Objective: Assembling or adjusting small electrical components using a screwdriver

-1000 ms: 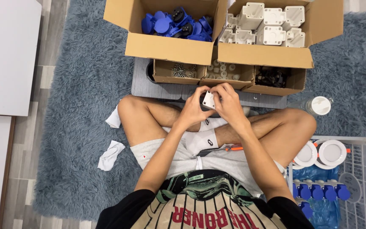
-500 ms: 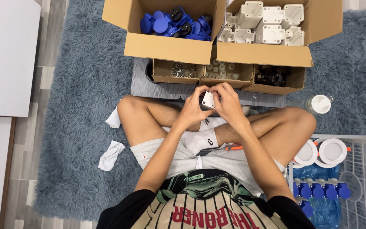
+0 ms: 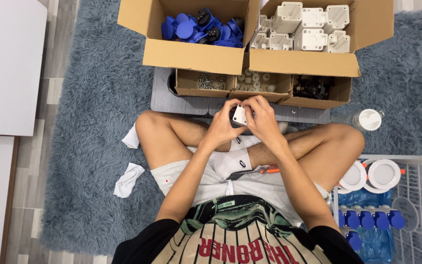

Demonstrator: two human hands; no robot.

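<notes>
Where boxes (image 3: 196, 54) hold blue caps (image 3: 201, 27), hands' white part (image 3: 240, 115).

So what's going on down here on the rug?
A person sits cross-legged on a shaggy blue-grey rug, holding a small white plastic part between the left hand and right hand. Ahead stand cardboard boxes: one of blue parts, one of white housings, and smaller trays with screws. A white wire basket sits to the right.
</notes>
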